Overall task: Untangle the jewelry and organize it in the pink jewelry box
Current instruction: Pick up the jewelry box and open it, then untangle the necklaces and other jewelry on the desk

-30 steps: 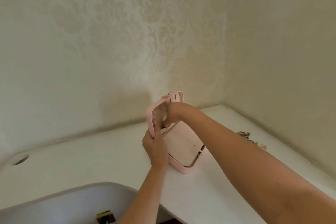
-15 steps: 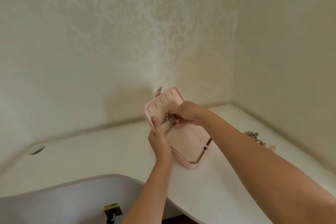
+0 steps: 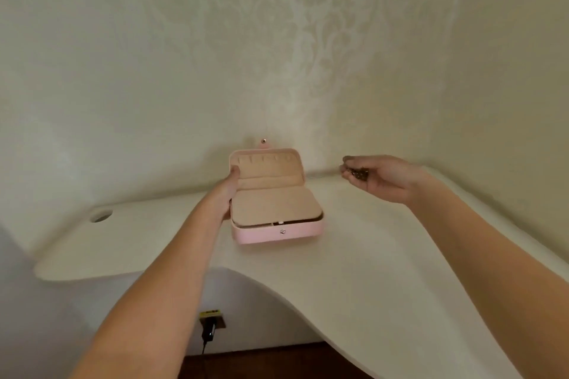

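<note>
**Tangle held clear of the open box**

The pink jewelry box (image 3: 261,234) is set open on the worktop (image 3: 338,271), gripped at its nine o'clock edge by the left hand (image 3: 226,194). At three o'clock, tangled jewelry (image 3: 357,175) is cupped in the curled right hand (image 3: 381,178). Knots could be tightened by hasty pulling.

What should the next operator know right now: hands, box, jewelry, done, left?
Left hand grips the left side of the pink jewelry box, thumb at the lid.
Right hand is off to the box's right, above the desk, holding the tangled jewelry.
Done: box flat on the desk, lid open; no jewelry visible inside.
Left: untangle the pieces and sort them into the box.
</note>
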Available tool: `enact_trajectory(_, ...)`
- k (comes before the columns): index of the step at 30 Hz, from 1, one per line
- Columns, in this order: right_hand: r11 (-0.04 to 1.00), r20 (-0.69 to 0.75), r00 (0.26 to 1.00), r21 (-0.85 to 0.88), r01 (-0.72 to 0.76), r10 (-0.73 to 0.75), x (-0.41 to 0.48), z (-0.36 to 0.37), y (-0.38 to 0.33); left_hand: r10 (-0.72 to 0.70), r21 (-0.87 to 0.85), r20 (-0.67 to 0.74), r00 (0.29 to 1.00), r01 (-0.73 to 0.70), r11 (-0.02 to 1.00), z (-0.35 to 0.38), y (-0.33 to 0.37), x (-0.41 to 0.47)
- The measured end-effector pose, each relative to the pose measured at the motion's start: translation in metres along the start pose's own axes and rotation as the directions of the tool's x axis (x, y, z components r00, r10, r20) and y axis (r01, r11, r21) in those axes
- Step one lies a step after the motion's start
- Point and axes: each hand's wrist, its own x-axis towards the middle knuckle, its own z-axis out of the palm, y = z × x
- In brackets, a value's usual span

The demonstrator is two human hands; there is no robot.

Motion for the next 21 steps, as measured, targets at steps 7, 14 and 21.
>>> enact_trajectory(7,0.925,-0.032,0.999,-0.377,-0.043,0.033,0.003,-0.017,0.015,-0.009,0.337,-0.167,0.986,0.066,0.939,-0.078,0.011,0.039)
enact_trajectory(14,0.896,-0.111,0.987,-0.417,-0.155,0.119,0.012,-0.035,0.028,-0.129,0.208,-0.137,0.982,0.155,0.966,-0.122,-0.002,0.062)
enact_trajectory(21,0.927,-0.115,0.976,-0.306,-0.214,0.187,0.007,-0.041,0.031,-0.011,0.204,-0.201,0.979,0.053,0.978,-0.138,0.005,0.074)
